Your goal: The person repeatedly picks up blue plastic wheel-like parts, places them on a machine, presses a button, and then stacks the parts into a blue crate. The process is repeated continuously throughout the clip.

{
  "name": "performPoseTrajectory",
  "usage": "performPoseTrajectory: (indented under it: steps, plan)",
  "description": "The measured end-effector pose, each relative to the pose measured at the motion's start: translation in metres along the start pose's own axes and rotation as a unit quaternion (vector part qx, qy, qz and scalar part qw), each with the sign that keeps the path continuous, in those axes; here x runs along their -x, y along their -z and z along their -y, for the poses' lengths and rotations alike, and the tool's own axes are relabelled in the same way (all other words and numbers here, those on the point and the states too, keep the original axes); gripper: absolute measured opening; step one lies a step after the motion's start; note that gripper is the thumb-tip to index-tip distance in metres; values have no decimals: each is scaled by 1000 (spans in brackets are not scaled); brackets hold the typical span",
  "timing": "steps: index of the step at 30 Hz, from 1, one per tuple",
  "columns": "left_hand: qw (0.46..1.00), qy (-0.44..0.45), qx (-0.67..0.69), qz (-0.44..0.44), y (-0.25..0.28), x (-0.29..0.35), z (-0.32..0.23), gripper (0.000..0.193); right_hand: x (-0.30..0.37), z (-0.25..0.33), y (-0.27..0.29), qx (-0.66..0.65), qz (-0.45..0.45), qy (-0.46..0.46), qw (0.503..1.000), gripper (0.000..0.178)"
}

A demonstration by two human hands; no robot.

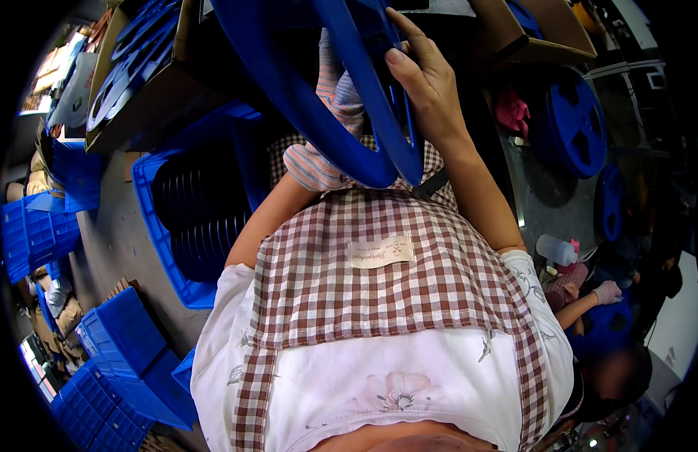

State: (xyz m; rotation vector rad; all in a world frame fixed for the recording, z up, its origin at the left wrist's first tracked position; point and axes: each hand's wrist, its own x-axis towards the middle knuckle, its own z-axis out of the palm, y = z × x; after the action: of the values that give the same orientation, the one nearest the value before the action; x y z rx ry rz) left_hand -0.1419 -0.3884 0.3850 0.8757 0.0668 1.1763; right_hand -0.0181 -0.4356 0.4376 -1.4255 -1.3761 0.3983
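Observation:
A large blue plastic reel (289, 83) with two curved rims stands tilted in front of my apron, its top cut off by the picture edge. My right hand (428, 83), bare, grips it from the right, with the thumb against its inner side and the fingers reaching up. My left hand (340, 105) wears a striped knit glove and holds the reel from behind. It shows through the gap between the rims, and part of its fingers is hidden. Under the reel's lower end, a dark strap-like piece (430, 184) lies by my apron.
On the left stand a cardboard box (176, 90) of blue rings, a blue crate (157, 226) of black discs and stacked blue crates (123, 331). To the right are a blue disc with cut-outs (577, 124), a white bottle (554, 248) and a co-worker's gloved hand (607, 292).

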Motion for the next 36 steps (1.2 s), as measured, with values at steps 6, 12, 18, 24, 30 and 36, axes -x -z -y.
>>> performPoseTrajectory:
  steps: [6, 12, 18, 24, 30, 36]
  plan:
    - [999, 23, -12, -20, 2, 1, -3, 71, 3, -7, -5, -75, -8, -30, 997, 59]
    - [975, 160, -92, -120, -26, -1, -30, 61, 3, -14, -2, -46, 7, -35, 998, 65]
    - [948, 250, -94, -173, -42, -4, -48, 52, 2, -15, -5, -65, -3, -56, 996, 66]
    - [992, 110, -5, -56, -9, -6, -21, 65, 1, -14, -6, -72, 15, -61, 995, 65]
    - [978, 177, -58, -93, -17, 2, -26, 63, 3, -14, -7, -64, 18, -53, 996, 65]
    - [971, 116, -195, -70, -22, 3, -33, 36, 4, -8, -9, -41, 13, -52, 998, 64]
